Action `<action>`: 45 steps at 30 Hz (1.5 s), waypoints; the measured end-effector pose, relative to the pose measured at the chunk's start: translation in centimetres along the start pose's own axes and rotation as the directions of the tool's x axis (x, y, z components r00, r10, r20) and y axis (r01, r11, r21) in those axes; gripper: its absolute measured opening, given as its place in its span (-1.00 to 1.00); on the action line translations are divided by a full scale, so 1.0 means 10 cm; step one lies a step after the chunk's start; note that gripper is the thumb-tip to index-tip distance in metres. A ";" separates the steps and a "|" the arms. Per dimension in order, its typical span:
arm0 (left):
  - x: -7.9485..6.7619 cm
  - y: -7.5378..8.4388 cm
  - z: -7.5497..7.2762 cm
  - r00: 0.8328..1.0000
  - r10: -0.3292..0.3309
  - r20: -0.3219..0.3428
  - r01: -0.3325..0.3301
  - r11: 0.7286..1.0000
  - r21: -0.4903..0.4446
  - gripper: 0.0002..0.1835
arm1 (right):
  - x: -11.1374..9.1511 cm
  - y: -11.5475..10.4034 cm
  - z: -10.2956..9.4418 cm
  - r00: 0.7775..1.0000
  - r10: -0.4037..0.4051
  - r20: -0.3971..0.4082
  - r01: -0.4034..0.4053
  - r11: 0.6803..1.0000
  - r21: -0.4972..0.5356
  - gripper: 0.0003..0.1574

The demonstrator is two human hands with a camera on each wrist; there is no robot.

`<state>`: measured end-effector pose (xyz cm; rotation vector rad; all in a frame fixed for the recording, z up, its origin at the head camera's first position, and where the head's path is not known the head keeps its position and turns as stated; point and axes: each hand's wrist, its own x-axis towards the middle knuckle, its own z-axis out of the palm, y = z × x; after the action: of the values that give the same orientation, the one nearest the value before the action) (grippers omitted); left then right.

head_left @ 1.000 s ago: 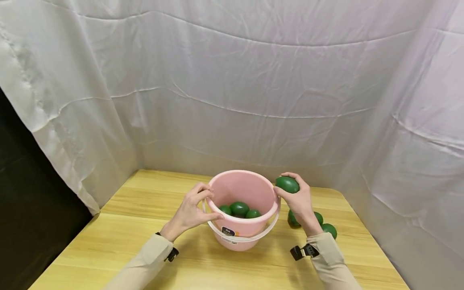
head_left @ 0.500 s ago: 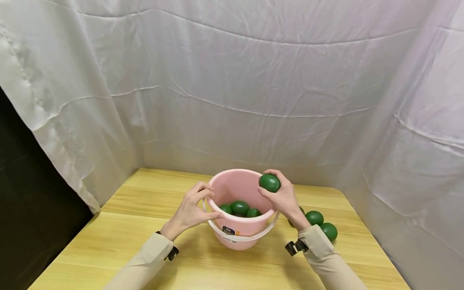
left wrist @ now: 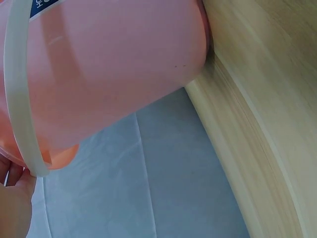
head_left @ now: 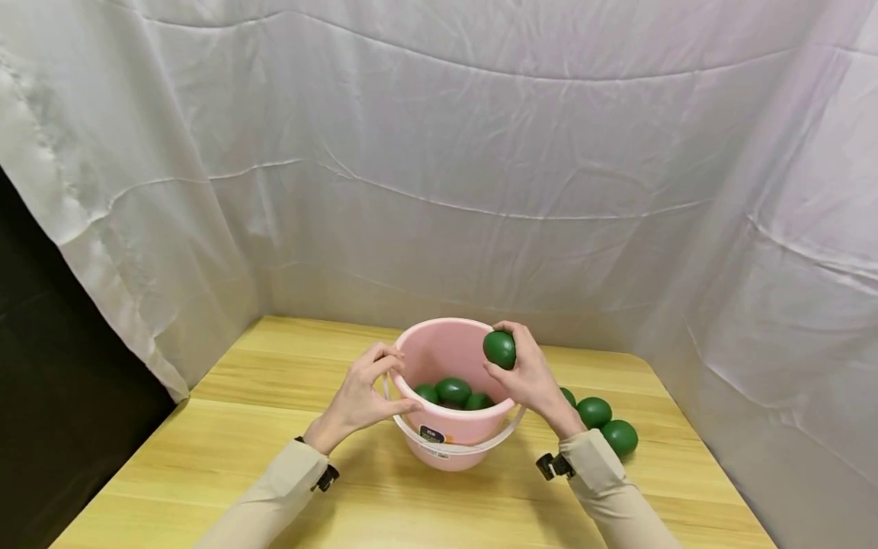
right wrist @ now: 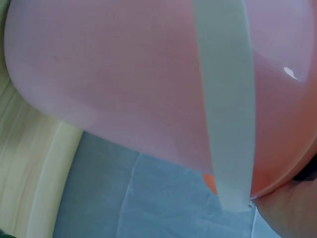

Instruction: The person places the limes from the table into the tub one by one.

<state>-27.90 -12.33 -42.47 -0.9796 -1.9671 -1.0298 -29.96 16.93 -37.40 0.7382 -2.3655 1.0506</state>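
Observation:
A pink bucket (head_left: 473, 431) stands on the table with its white handle (head_left: 504, 436) hanging down at the front. My left hand (head_left: 358, 393) grips the bucket's left rim, thumb along the front edge; in the left wrist view part of this hand (left wrist: 15, 203) shows beside the handle's end. Over the right side of the opening, my right hand (head_left: 531, 377) holds a dark green avocado (head_left: 499, 349) between thumb and fingers. Several similar avocados (head_left: 453, 391) lie inside the bucket. The right wrist view shows mostly bucket wall (right wrist: 124, 74); the held avocado is out of sight there.
To the right of the bucket, more green avocados (head_left: 594, 412) lie close together on the wooden table (head_left: 233, 427), one partly behind the right forearm. A pale cloth curtain (head_left: 439, 152) hangs behind and at both sides.
My right hand has carried the avocado leftward, from beside the bucket's right rim to over its opening. The left hand stays on the rim.

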 end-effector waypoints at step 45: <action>0.00 0.00 -0.01 1.000 -0.020 0.014 0.019 1.000 0.014 -0.47 | -0.06 0.06 0.02 0.996 -0.071 -0.063 0.080 0.986 0.149 -0.67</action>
<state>-27.85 -12.42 -42.38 -0.9649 -1.9965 -1.0216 -29.92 17.30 -38.17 0.8337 -2.2101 1.2128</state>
